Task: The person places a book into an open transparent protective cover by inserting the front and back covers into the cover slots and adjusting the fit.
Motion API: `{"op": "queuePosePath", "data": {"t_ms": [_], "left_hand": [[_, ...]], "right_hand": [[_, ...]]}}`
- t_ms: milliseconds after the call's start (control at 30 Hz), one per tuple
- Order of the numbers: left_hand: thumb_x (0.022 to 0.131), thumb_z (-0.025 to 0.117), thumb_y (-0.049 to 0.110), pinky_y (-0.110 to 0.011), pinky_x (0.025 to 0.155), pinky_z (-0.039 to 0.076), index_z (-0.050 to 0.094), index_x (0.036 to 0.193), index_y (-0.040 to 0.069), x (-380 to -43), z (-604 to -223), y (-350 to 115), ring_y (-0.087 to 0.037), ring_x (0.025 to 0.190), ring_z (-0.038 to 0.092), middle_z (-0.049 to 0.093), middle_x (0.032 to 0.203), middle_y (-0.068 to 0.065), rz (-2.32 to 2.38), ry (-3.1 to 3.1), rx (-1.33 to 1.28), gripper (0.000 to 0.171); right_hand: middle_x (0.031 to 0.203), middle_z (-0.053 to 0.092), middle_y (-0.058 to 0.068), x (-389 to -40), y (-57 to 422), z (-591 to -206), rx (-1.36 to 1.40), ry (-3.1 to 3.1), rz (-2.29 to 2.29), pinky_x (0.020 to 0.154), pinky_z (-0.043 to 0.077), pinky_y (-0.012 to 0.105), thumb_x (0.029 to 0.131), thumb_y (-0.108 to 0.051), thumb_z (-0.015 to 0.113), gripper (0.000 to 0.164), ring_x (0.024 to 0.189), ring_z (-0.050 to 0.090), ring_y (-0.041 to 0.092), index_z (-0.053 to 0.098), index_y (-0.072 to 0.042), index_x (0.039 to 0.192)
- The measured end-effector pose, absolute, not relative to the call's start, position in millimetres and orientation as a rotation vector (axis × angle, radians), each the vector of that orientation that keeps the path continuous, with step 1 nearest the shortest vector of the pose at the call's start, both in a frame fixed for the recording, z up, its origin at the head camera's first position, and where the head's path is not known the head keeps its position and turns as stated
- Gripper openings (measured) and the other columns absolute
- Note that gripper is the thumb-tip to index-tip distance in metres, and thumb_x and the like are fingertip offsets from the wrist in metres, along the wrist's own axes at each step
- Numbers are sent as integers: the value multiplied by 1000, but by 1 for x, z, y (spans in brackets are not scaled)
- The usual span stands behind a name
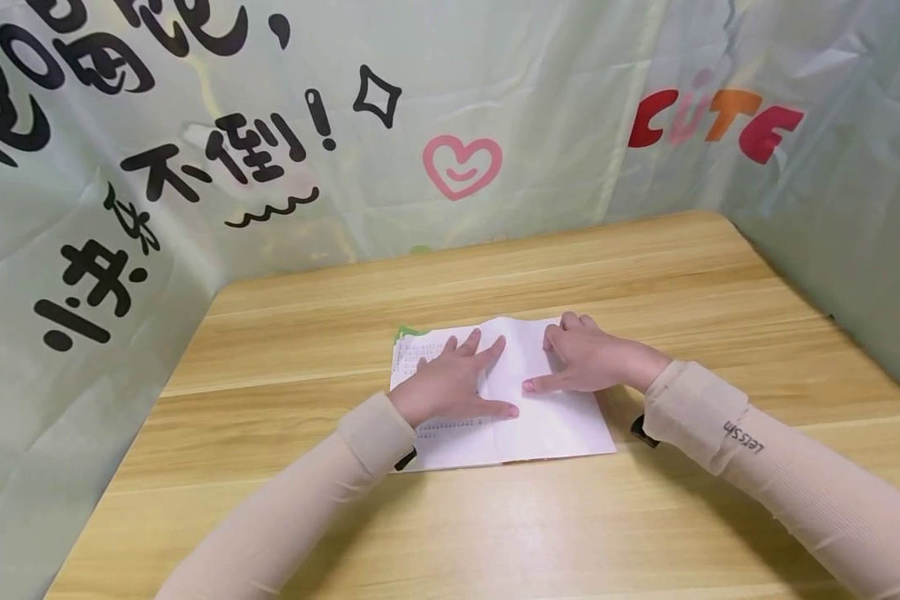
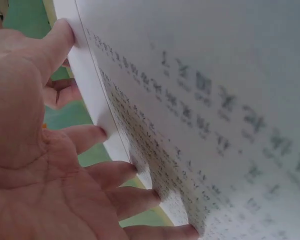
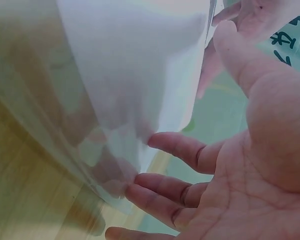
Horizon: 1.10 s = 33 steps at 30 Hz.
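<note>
An open book (image 1: 547,429) lies on the wooden table, its left page printed with lines of small characters and its right page plain white. Spread fingers of my left hand (image 1: 457,387) rest across the left page and the fold, the thumb reaching onto the white side. In the left wrist view its fingertips touch the printed page (image 2: 215,75). My right hand (image 1: 592,354) lies on the upper part of the white page, thumb pointing toward the fold. The right wrist view shows its fingers slightly bent, touching the white page (image 3: 135,65) near a glossy, see-through-looking strip (image 3: 50,100).
The wooden table (image 1: 307,333) extends around the book on all sides. Behind it hangs a pale curtain (image 1: 555,125) with printed characters and a pink heart (image 1: 462,142). A green corner (image 1: 408,332) sticks out at the book's upper left.
</note>
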<state>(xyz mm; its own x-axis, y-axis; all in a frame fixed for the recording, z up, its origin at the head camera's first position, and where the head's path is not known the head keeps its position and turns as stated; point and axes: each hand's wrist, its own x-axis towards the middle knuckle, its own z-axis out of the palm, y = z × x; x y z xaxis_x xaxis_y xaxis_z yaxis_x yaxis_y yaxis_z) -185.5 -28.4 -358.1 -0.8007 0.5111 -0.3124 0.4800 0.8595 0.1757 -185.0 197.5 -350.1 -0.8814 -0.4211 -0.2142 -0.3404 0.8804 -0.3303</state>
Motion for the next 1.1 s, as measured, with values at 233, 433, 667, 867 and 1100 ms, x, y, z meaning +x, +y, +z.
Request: {"op": "queuePosePath", "data": {"t_ms": [233,433,667,867,1100], "left_hand": [[73,51,81,-73,91,24,15,156,33,-186,-352,-23,-44,139,10,4,159,-10,84,2662,707,103],[71,53,82,-72,91,26,16,156,33,-187,-349,-21,-42,139,9,3,159,-9,60,2648,687,104],[71,54,81,-72,93,24,17,156,33,-188,-351,-22,-42,140,8,2,160,-8,75,2651,687,104],[70,54,82,-72,93,24,16,156,34,-188,-353,-23,-41,140,8,3,160,-7,94,2661,693,105],[69,55,82,-71,96,22,15,156,36,-188,-355,-27,-39,141,8,3,160,-6,148,2672,693,106]], "right_hand": [[116,48,20,-189,202,-350,-546,2767,-438,83,43,51,79,-68,61,75,104,43,34,60,-3,117],[87,60,10,-206,215,-347,-615,2780,-556,72,44,40,90,-49,61,47,80,52,23,69,-6,107],[102,64,11,-226,240,-349,-442,2792,-780,78,46,40,98,-21,55,24,89,57,24,64,-1,108],[110,61,19,-236,252,-354,-286,2653,-1047,80,46,42,99,-22,54,35,98,56,30,54,3,124],[107,57,21,-240,264,-362,-47,2308,-1444,80,52,37,100,-21,55,56,91,61,27,32,12,139]]}}
